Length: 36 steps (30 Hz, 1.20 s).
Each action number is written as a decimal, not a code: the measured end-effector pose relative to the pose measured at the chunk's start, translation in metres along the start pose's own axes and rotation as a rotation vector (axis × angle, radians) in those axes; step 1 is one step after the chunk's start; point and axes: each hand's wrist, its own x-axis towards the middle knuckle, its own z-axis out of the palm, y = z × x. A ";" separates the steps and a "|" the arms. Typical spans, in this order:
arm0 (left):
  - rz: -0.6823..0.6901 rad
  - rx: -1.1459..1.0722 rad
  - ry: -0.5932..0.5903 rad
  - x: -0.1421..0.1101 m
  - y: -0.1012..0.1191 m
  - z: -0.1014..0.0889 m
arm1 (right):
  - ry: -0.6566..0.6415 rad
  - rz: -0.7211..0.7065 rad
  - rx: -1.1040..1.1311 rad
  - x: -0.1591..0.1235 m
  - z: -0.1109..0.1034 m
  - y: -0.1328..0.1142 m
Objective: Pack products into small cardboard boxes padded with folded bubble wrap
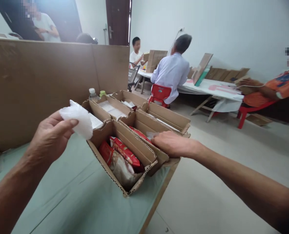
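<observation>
A crumpled white translucent plastic piece (pixel 79 120) is pinched between the thumb and fingers of my left hand (pixel 55 133), raised left of the cardboard boxes. My right hand (pixel 170 143) reaches into a narrow box (pixel 146 125), its fingers bent and closed around a clear plastic piece (pixel 151 135) that shows at the fingertips. Beside it in that box lies a red packet (pixel 141 134), partly hidden by the cardboard. The nearest open box (pixel 105 167) holds red packets (pixel 126 152) and a whitish-brown packet (pixel 122 169).
More open boxes (pixel 169 113) with white papers (pixel 111 109) stand behind. A large cardboard panel (pixel 61 71) rises at the left, with a clear bottle (pixel 93 94) near it. The green tabletop (pixel 86 195) ends at the right. Other people sit at a far table (pixel 208 89).
</observation>
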 end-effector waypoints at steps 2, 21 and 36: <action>-0.044 -0.052 -0.026 0.001 0.000 -0.005 | -0.011 -0.013 0.049 -0.001 -0.001 0.005; 0.313 0.583 -0.534 -0.016 0.018 0.074 | 0.661 -0.163 0.128 -0.029 -0.067 -0.015; 0.015 0.761 -0.798 -0.011 -0.011 0.057 | -0.076 0.364 0.242 0.022 -0.011 0.098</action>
